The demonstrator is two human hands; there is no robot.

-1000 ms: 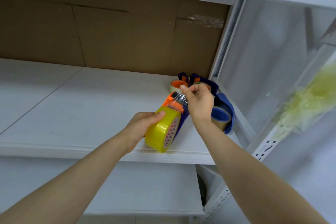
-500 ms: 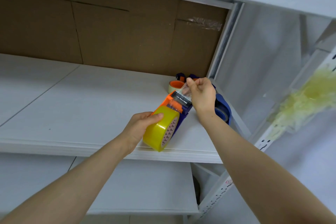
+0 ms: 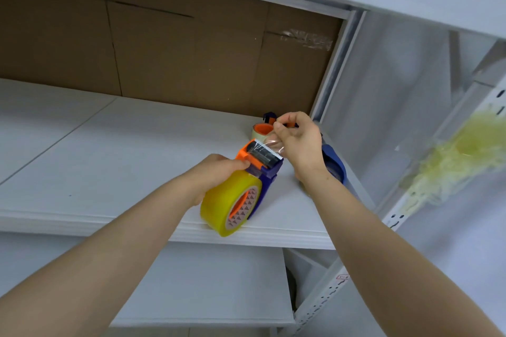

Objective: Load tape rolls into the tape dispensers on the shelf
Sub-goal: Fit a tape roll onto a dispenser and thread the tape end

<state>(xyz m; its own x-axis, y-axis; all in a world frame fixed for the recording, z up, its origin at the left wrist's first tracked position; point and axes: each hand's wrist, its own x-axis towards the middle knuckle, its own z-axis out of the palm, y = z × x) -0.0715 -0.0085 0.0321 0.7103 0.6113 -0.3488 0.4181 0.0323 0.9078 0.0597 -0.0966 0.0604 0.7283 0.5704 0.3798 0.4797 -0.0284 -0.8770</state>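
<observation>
A yellow tape roll (image 3: 219, 206) sits in a blue and orange tape dispenser (image 3: 262, 169) at the front of the white shelf (image 3: 123, 161). My left hand (image 3: 216, 172) grips the dispenser and roll from the left. My right hand (image 3: 298, 142) pinches the clear tape end (image 3: 275, 146), drawn out over the dispenser's toothed cutter. Behind my right hand stands another dispenser (image 3: 269, 117) with a pale tape roll (image 3: 261, 130), partly hidden. A further blue dispenser (image 3: 334, 165) lies to the right, mostly covered by my wrist.
Brown cardboard (image 3: 164, 49) backs the shelf. A white upright post (image 3: 336, 63) closes the right side. A lower shelf (image 3: 191, 282) lies beneath. A crumpled wad of yellowish tape (image 3: 451, 167) hangs on the perforated rack post at the right.
My right hand has pulled the tape end farther up and away over the cutter. The dispenser with the yellow roll has tilted and slid slightly toward the shelf's front edge.
</observation>
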